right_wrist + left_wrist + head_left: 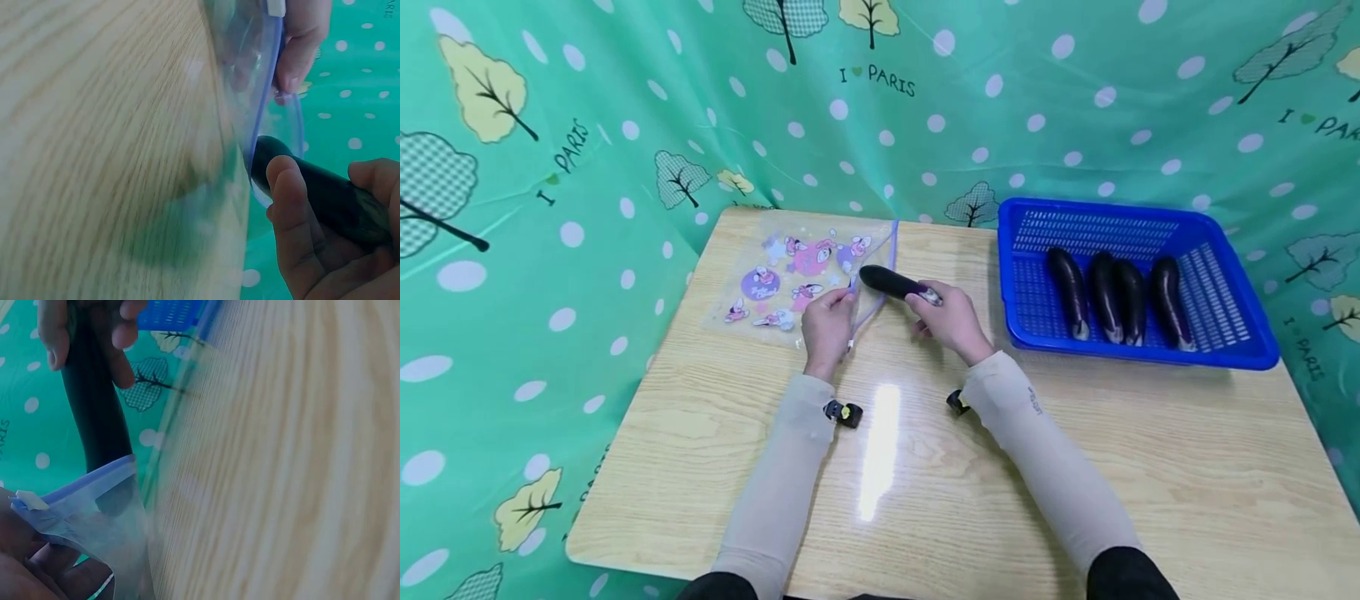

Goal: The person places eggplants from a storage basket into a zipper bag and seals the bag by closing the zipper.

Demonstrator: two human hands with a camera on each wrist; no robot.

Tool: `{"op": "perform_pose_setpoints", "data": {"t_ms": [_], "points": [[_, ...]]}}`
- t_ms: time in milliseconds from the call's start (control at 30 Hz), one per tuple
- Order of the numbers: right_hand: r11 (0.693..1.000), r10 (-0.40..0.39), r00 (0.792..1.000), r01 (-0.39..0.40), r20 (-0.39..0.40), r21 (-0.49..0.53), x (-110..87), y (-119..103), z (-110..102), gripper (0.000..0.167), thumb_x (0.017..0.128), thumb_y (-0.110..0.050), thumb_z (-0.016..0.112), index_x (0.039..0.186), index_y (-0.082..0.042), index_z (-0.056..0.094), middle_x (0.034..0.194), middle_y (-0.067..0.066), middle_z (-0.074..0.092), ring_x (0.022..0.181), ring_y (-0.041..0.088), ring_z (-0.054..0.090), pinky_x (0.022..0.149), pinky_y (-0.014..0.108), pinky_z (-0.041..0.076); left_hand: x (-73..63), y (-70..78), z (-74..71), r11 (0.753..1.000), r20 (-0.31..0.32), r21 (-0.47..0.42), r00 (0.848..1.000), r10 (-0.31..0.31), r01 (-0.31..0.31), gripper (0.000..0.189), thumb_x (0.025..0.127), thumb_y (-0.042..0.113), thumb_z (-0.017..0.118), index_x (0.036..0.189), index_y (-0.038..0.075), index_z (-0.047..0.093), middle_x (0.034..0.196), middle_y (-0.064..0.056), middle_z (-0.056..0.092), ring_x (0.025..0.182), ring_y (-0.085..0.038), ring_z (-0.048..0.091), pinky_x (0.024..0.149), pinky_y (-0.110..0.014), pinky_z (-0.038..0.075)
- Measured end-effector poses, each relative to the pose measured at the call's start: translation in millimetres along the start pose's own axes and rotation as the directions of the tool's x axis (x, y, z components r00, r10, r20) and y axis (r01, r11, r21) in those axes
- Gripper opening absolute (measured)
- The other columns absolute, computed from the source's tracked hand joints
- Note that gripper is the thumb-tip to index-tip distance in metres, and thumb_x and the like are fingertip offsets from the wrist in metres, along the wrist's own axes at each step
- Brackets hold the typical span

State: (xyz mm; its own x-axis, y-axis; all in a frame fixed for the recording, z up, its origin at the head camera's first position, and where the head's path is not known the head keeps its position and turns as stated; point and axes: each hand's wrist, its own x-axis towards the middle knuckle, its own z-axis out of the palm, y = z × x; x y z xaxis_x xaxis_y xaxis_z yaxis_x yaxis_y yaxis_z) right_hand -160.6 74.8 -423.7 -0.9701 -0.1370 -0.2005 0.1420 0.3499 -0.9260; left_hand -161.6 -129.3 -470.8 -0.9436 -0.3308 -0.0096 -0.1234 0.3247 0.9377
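A clear zip bag (752, 312) printed with pink and purple cartoon figures lies on the table, its purple-edged mouth facing right. My left hand (829, 327) pinches the near lip of that mouth, holding it raised. In my right hand (953, 320) is a dark eggplant (889, 282), gripped near its stem end. The eggplant's rounded tip is inside the bag's opening, seen through the clear plastic in the left wrist view. The right wrist view shows the fingers (290, 206) along the eggplant (331, 200) beside the purple zip edge (267, 87).
A blue plastic basket (1138, 354) with several eggplants (1067, 292) stands at the right of the wooden table (700, 467). Green patterned cloth (925, 150) hangs behind the table and along its left side. Light glares off the tabletop between the forearms.
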Motion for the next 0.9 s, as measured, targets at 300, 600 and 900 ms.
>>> {"op": "perform_pose_setpoints", "data": {"t_ms": [300,600,900], "points": [[1.0,-0.03,1.0,0.03,0.009,-0.009,23.2,9,8,0.05,0.101,-0.026,0.065,0.144,-0.006,0.053,0.099,0.021,0.068,0.072,0.037,0.071,0.065,0.044,0.06,-2.9,1.4,0.3,0.999,0.03,-0.01,0.999,0.033,-0.033,0.02,0.097,0.019,0.069,0.113,0.009,0.076,0.105,-0.007,0.075,0.088,-0.02,0.07,0.078,-0.037,0.056],[0.998,-0.051,0.999,0.05,0.013,0.046,44.2,13,17,0.051,0.099,-0.024,0.068,0.145,-0.007,0.053,0.1,0.02,0.067,0.066,0.033,0.07,0.061,0.039,0.06,-6.0,6.0,5.5,0.995,0.035,-0.071,0.997,0.067,-0.064,0.019,0.095,0.015,0.072,0.112,0.007,0.076,0.109,-0.011,0.074,0.097,-0.023,0.071,0.085,-0.034,0.056],[0.993,-0.067,0.998,0.068,0.02,-0.096,58.0,5,13,0.054,0.097,-0.029,0.07,0.148,-0.018,0.053,0.121,0.019,0.062,0.066,0.029,0.067,0.059,0.038,0.058,-11.1,12.7,7.4,0.995,0.064,-0.054,0.994,0.09,-0.087,0.017,0.094,0.016,0.073,0.109,0.008,0.077,0.107,-0.009,0.075,0.095,-0.024,0.068,0.08,-0.036,0.056]]}}
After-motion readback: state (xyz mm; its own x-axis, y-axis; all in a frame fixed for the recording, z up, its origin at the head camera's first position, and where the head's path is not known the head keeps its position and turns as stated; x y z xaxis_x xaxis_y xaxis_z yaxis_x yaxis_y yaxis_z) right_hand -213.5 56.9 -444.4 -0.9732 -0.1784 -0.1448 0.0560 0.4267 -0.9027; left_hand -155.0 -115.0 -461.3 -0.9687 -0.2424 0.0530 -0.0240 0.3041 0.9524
